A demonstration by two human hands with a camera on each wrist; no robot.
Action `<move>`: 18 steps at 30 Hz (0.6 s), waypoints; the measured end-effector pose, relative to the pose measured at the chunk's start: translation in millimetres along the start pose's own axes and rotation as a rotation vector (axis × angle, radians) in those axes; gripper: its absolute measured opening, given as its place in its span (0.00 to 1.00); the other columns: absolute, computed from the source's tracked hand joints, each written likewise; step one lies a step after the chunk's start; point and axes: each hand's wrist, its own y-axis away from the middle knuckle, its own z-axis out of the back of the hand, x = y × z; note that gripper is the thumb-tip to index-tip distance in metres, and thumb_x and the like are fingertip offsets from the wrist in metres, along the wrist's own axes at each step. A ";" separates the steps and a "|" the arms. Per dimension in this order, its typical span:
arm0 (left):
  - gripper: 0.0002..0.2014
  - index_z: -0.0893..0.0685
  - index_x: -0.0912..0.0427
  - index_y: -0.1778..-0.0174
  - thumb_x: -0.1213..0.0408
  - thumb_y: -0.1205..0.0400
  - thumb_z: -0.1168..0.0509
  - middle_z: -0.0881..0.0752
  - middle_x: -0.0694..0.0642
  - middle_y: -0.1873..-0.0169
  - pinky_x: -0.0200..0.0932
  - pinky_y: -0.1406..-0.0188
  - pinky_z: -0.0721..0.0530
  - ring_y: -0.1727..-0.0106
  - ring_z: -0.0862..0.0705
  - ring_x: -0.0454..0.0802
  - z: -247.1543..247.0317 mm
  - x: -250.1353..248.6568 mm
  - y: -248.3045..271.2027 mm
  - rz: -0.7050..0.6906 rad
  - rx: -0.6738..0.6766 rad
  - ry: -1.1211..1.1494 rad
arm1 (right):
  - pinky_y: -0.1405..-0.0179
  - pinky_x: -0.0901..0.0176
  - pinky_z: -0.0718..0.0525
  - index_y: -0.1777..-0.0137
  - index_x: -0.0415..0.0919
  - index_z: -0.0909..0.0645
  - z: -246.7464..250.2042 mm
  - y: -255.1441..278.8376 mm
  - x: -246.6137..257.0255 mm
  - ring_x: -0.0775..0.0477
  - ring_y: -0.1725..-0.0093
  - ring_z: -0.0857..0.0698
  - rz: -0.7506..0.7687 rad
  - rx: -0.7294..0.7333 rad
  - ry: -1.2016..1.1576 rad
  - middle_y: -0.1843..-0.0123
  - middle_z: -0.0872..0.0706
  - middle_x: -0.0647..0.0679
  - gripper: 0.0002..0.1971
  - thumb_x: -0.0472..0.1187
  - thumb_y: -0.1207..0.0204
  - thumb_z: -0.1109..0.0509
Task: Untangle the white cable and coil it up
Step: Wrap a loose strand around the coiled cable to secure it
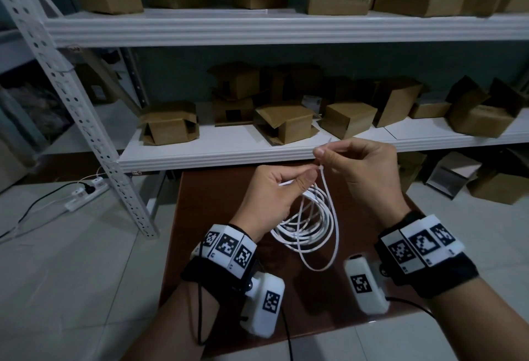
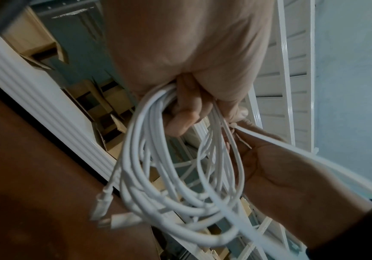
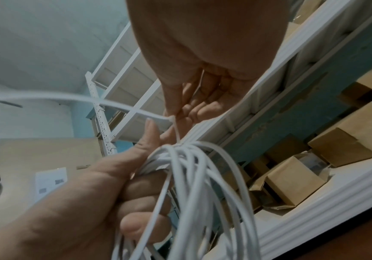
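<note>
Cable [image 1: 307, 224]: coiled, hanging above the desk [image 1: 206, 206]. I am gripping its top loops in my left hand [image 1: 269, 194], fingers curled round; my right hand [image 1: 363, 171] is pinching a white tie strip [image 3: 122, 107] at the bundle.

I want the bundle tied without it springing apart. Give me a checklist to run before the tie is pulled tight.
1. Left hand grips the coil at its top: ok.
2. Right hand pinches the tie: ok.
3. Tie wraps every loop: cannot tell.
4. Tie drawn snug: not ok, a wide loop hangs.
5. Plugs tucked in: not ok, they stick out.
6. Coil clear of the table: cannot tell.
</note>
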 end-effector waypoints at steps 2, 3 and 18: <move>0.16 0.10 0.65 0.30 0.61 0.10 0.32 0.07 0.58 0.39 0.61 0.48 0.18 0.51 0.33 0.28 -2.3 -6.6 2.6 -0.001 0.004 -0.005 | 0.59 0.61 0.09 0.56 0.38 0.06 0.4 0.4 -0.4 0.49 0.61 0.06 0.036 -0.024 0.056 0.62 0.05 0.46 0.08 0.41 0.31 0.14; 0.17 0.10 0.66 0.30 0.61 0.09 0.33 0.09 0.54 0.43 0.63 0.43 0.24 0.52 0.34 0.26 -2.8 -9.4 4.4 0.002 0.013 -0.014 | 0.58 0.59 0.08 0.56 0.39 0.06 0.8 0.3 -0.8 0.47 0.61 0.06 0.052 -0.035 0.082 0.62 0.05 0.47 0.08 0.42 0.30 0.14; 0.16 0.08 0.59 0.31 0.63 0.15 0.24 0.06 0.47 0.63 0.34 0.78 0.27 0.77 0.22 0.34 -6.1 6.3 -2.4 0.067 -0.035 0.073 | 0.59 0.57 0.08 0.59 0.38 0.07 -6.4 3.5 2.0 0.45 0.60 0.05 0.082 -0.021 0.085 0.63 0.05 0.46 0.06 0.39 0.29 0.14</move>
